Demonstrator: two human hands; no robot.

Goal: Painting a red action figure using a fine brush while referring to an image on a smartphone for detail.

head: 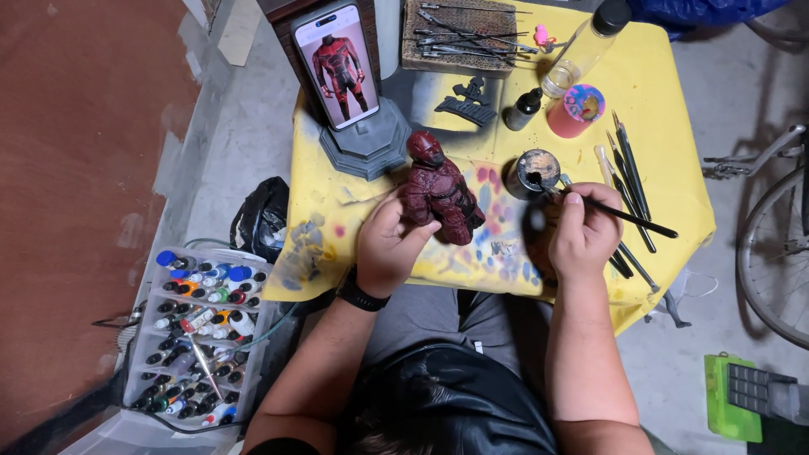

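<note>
A: Your left hand (389,246), what's in it?

B: Fingers wrapped round the lower part of a dark red figurine (440,192), thumb across its front. It leans tilted, head away from you, held just above the yellow surface (674,168).

A: And your right hand (581,232)?

B: Fingers pinched shut on a thin black brush (619,213). Its tip sits at the small dark paint pot (533,173), just beyond your right fingers and beside the figurine.

A: Room to move?

B: Tight between the hands: figurine and pot nearly side by side. The surface's near edge runs right under both wrists, your lap below. The right edge lies well beyond your right fingers, with loose brushes (630,168) lined up between.

A: What crowds the far side?

B: Beyond your left fingers, a phone (336,63) on a grey stand (367,145), upright. Beyond your right fingers, a small dark dropper bottle (522,109), a pink cup (576,110), a clear bottle (583,49). Further back, a tool tray (459,34).

A: Off the surface?

B: Paint-bottle rack (202,333) on the floor, left of your left arm. Bicycle wheel (771,261) to your right.
</note>
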